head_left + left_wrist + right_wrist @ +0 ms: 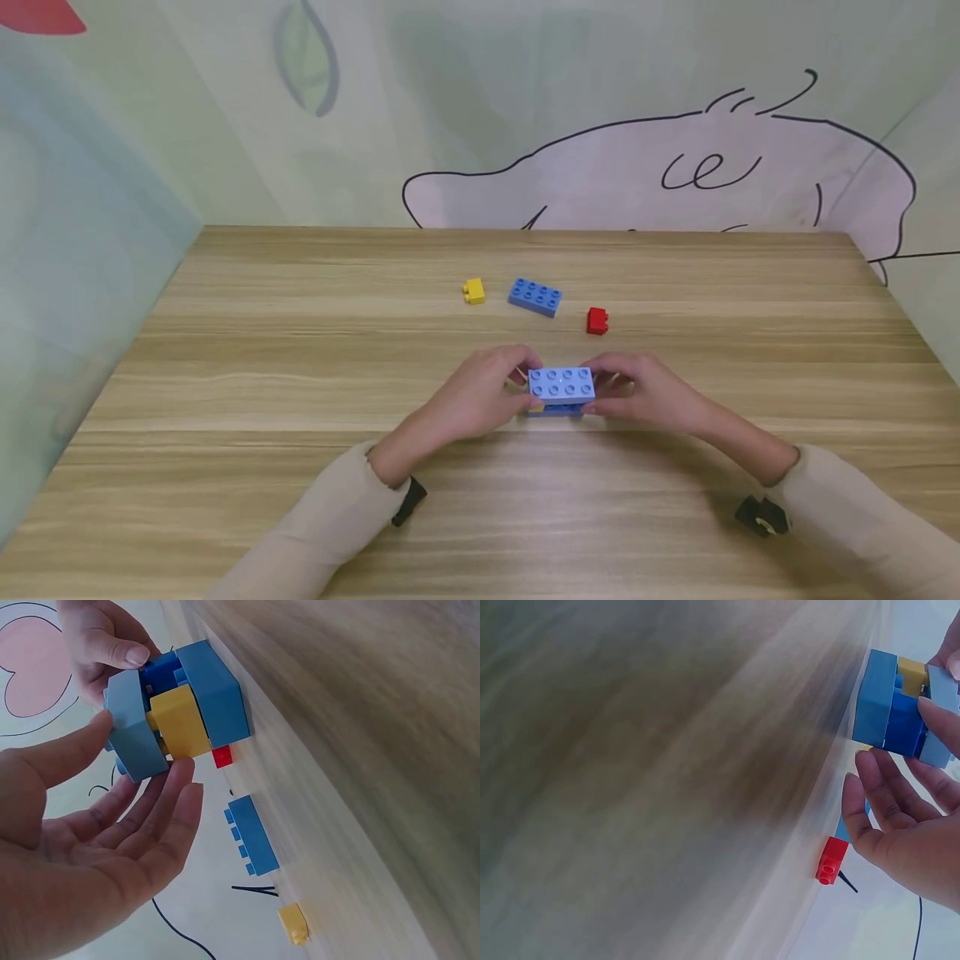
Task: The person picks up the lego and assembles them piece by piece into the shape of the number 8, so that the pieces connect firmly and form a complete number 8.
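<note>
Left hand [486, 392] and right hand [651, 392]: each grip clamped on a pale-blue 8-stud plastic brick [561, 385], over yellow plastic block [180, 724] and dark-blue plastic block [904, 727] on blue plastic base [216, 697]; a gap shows, so uneven pressing could seat it crooked. Beyond, on wood-grain counter [300, 350]: loose yellow brick [476, 291], blue oblong brick [534, 298], red brick [596, 322]; cartoon-printed backdrop [487, 100] behind.
</note>
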`<act>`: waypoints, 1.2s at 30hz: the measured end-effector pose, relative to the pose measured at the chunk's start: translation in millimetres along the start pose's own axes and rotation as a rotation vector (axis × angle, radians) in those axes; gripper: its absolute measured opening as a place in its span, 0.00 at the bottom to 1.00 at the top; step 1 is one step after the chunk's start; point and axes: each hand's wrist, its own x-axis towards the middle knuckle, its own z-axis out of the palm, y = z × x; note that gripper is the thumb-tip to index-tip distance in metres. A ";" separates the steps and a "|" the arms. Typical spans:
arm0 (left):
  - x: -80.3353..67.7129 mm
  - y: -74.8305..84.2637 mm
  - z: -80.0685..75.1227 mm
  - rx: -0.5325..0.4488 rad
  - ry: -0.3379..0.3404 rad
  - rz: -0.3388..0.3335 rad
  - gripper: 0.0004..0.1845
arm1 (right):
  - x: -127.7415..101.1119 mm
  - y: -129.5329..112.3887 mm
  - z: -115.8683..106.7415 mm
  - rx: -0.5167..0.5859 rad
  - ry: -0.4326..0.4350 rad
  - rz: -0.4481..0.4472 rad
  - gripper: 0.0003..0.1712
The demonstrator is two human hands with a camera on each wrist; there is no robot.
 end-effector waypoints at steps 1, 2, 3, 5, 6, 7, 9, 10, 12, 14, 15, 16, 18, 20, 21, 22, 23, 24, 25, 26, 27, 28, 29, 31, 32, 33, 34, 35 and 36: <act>-0.1 0.1 0.0 -0.001 0.000 -0.001 0.18 | 0.0 -0.1 0.0 -0.002 -0.001 0.001 0.23; -0.2 -0.1 0.0 0.001 0.000 0.004 0.17 | -0.1 -0.4 0.0 -0.007 -0.002 0.002 0.23; -0.1 -0.2 0.0 0.004 0.001 0.010 0.17 | -0.3 -0.7 0.0 -0.013 -0.001 0.004 0.23; -0.2 -0.3 -0.1 0.007 0.003 0.015 0.18 | -0.4 -1.4 0.0 -0.023 -0.001 0.008 0.22; -0.3 -0.5 -0.1 0.010 0.004 0.021 0.18 | -0.4 -1.7 -0.1 -0.027 -0.001 0.010 0.22; -0.2 -0.7 -0.1 0.009 0.004 0.023 0.18 | -0.4 -2.0 -0.1 -0.030 -0.001 0.011 0.22; 0.0 -1.4 0.0 0.003 0.006 0.022 0.18 | -0.2 -2.3 -0.1 -0.031 -0.002 0.013 0.22; 0.0 -1.5 -0.1 -0.003 0.005 0.017 0.18 | -0.1 -2.3 -0.2 -0.029 -0.004 0.012 0.22; 0.2 -2.1 -0.2 -0.010 0.005 0.014 0.18 | 0.2 -2.0 -0.2 -0.022 -0.006 0.009 0.22; 0.6 -2.9 -0.3 -0.018 0.004 0.010 0.17 | 0.3 -1.6 -0.4 -0.018 -0.007 0.005 0.22; 0.7 -3.0 -0.4 -0.021 0.002 0.010 0.17 | 0.4 -1.4 -0.5 -0.019 -0.007 0.002 0.22; 0.6 -3.0 -0.7 -0.022 0.001 0.011 0.17 | 0.4 -1.3 -0.6 -0.019 -0.006 0.001 0.22; 0.7 -2.9 -1.2 -0.027 -0.003 0.011 0.17 | 0.3 -1.2 -0.6 -0.023 -0.002 0.003 0.22; 0.8 -2.7 -1.6 -0.027 -0.006 0.010 0.17 | 0.1 -1.4 -0.6 -0.026 0.003 0.004 0.22; 0.6 -2.5 -1.9 -0.027 -0.008 0.007 0.17 | 0.1 -1.6 -0.5 -0.027 0.006 0.004 0.22; 0.6 -2.4 -2.2 -0.028 -0.009 0.005 0.18 | 0.0 -1.8 -0.4 -0.028 0.008 0.004 0.22; 0.8 -2.4 -2.3 -0.029 -0.012 0.002 0.18 | 0.0 -2.1 -0.3 -0.028 0.009 0.003 0.22; 1.0 -2.6 -2.1 -0.028 -0.013 0.000 0.19 | -0.1 -2.3 -0.3 -0.030 0.010 0.002 0.22; 1.2 -2.6 -2.0 -0.024 -0.013 -0.001 0.20 | 0.0 -2.6 -0.2 -0.033 0.011 0.000 0.22; 1.4 -2.6 -1.7 -0.021 -0.012 -0.003 0.21 | 0.0 -2.8 -0.2 -0.036 0.013 -0.001 0.22; 1.7 -2.4 -1.1 -0.019 -0.009 -0.003 0.22 | 0.0 -3.1 -0.1 -0.040 0.014 -0.001 0.22; 2.1 -2.2 -0.3 -0.013 -0.006 -0.003 0.23 | 0.0 -3.4 0.0 -0.042 0.014 0.000 0.22; 2.5 -2.2 0.8 -0.004 -0.002 -0.002 0.23 | 0.0 -3.6 0.2 -0.046 0.016 0.000 0.22; 3.2 -1.8 3.1 0.018 0.009 0.000 0.24 | -0.2 -4.3 0.7 -0.054 0.021 0.003 0.22; 3.4 -1.6 4.3 0.030 0.015 0.004 0.24 | -0.3 -4.6 1.0 -0.057 0.024 0.006 0.22; 3.6 -1.4 5.3 0.044 0.021 0.009 0.24 | -0.4 -4.9 1.4 -0.058 0.027 0.007 0.22; 3.8 -1.3 6.2 0.058 0.026 0.013 0.24 | -0.6 -5.2 1.8 -0.060 0.030 0.009 0.22; 3.8 -1.1 6.9 0.069 0.032 0.018 0.24 | -0.8 -5.3 2.2 -0.062 0.032 0.010 0.22; 3.8 -0.8 7.5 0.079 0.037 0.023 0.23 | -1.1 -5.4 2.6 -0.061 0.033 0.012 0.22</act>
